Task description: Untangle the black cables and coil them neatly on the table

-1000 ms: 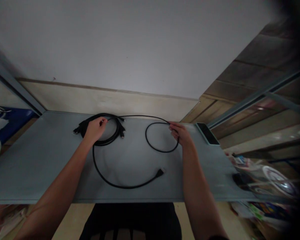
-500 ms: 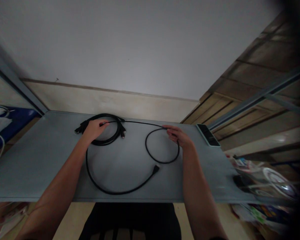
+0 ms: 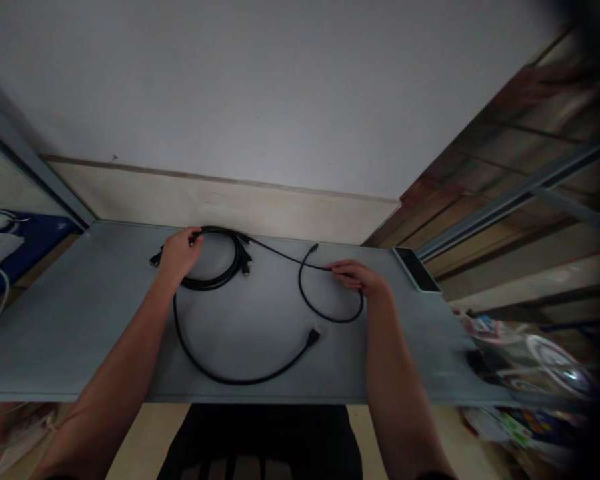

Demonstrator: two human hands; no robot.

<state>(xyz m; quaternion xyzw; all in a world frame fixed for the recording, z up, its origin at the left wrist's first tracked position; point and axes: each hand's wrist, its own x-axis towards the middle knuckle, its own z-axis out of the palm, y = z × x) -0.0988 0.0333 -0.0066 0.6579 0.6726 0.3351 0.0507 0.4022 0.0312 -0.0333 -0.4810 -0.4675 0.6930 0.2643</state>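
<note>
My left hand is closed, fingers pinched at the upper left of a coil of black cable. Its fingers partly hide which strands they hold. Several plugs stick out around the coil. From it, a thick cable end curves toward me and finishes in a black plug lying on the grey tabletop. My right hand pinches a thin black cable that runs left to the coil. Beside that hand, the thin cable bends in an open loop, with its small connector near the back edge.
A phone lies at the table's right end. A pale wall rises behind the table. Metal posts stand at both sides. Clear plastic packaging sits at the right, and a blue surface is at far left.
My left hand has shifted left and slightly back to the coil's edge. The thin cable now angles down to my right hand, and its loop has opened, showing the small connector.
</note>
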